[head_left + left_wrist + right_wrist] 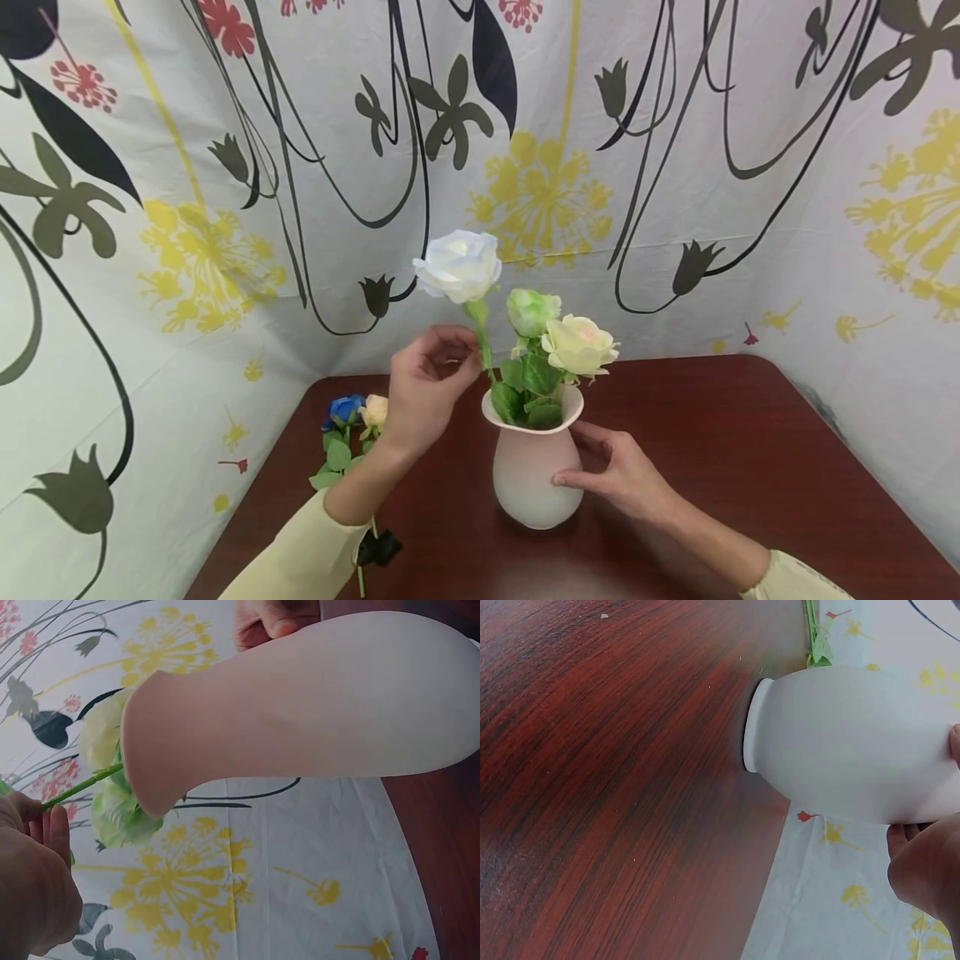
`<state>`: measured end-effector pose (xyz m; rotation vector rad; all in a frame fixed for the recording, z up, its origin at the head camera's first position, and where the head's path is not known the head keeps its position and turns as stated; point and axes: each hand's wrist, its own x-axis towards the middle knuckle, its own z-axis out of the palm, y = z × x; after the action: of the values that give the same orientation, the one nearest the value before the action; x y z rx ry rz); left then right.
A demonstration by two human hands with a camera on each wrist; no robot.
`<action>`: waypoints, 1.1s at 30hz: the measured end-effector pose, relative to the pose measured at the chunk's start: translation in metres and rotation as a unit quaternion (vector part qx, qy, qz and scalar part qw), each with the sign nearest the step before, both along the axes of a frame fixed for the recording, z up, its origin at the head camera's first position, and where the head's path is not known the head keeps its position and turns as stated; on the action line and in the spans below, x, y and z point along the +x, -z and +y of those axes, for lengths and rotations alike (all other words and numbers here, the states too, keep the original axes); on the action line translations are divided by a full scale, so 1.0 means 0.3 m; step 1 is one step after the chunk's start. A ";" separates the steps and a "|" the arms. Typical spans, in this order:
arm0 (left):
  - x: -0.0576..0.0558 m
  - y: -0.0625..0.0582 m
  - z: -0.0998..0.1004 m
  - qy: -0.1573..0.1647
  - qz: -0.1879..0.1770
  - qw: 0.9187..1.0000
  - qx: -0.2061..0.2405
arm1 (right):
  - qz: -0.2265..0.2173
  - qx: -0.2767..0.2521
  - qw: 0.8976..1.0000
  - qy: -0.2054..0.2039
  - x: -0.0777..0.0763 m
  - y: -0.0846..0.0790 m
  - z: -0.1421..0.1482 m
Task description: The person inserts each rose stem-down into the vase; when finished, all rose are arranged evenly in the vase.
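Near the middle of the table, a pale pinkish-white vase [536, 475] with a flared rim stands upright. My left hand [431, 383] pinches the green stem [82, 785] of a white, blue-tinged rose [459, 267] between thumb and fingers. That stem runs down into the vase mouth; its lower end is hidden. A green rose [532, 311] and a pale yellow rose [579, 344] stand in the vase among green leaves. From the right side, my right hand [626, 475] grips the vase body, thumb in front and fingers partly hidden behind it.
Left of the vase, partly behind my left forearm, lie a blue rose [345, 408] and a peach rose [375, 412] with leafy stems. A dark, blurred object [378, 547] lies by the stems. Flower-printed cloth [480, 192] surrounds the dark red wooden table [690, 417].
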<state>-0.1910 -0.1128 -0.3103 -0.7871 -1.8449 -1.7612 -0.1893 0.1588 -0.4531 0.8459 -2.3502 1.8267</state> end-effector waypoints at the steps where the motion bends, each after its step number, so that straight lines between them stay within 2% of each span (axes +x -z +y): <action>1: 0.003 0.004 0.006 0.001 0.003 1.000 -0.007 | 0.001 -0.001 1.000 -0.001 0.000 0.000 0.000; 5: 0.008 0.024 0.028 0.006 0.034 0.998 -0.047 | 0.003 0.002 1.000 0.001 0.001 0.000 0.000; 8: 0.011 0.039 0.046 0.009 0.077 0.993 -0.085 | 0.000 0.006 1.000 0.005 0.003 -0.002 0.001; 13: 0.016 0.054 0.075 0.013 0.155 0.977 -0.148 | -0.004 0.007 1.000 0.000 0.002 -0.003 0.003; 16: 0.019 0.058 0.091 0.007 0.184 0.966 -0.184 | 0.002 0.004 1.000 -0.010 -0.001 -0.001 0.005; 19: 0.020 0.061 0.109 0.000 0.191 0.958 -0.214 | 0.006 -0.001 1.000 -0.016 -0.003 0.001 0.006; 25: 0.023 0.073 0.137 -0.018 0.177 0.947 -0.267 | 0.004 0.001 1.000 -0.014 -0.003 0.001 0.008; 33: 0.026 0.093 0.156 -0.029 0.163 0.935 -0.313 | 0.007 0.004 1.000 -0.016 -0.002 0.000 0.011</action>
<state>-0.1833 -0.0660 -0.3383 -1.1564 -2.1689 -0.9126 -0.1899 0.1620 -0.4530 0.8994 -2.3518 1.8181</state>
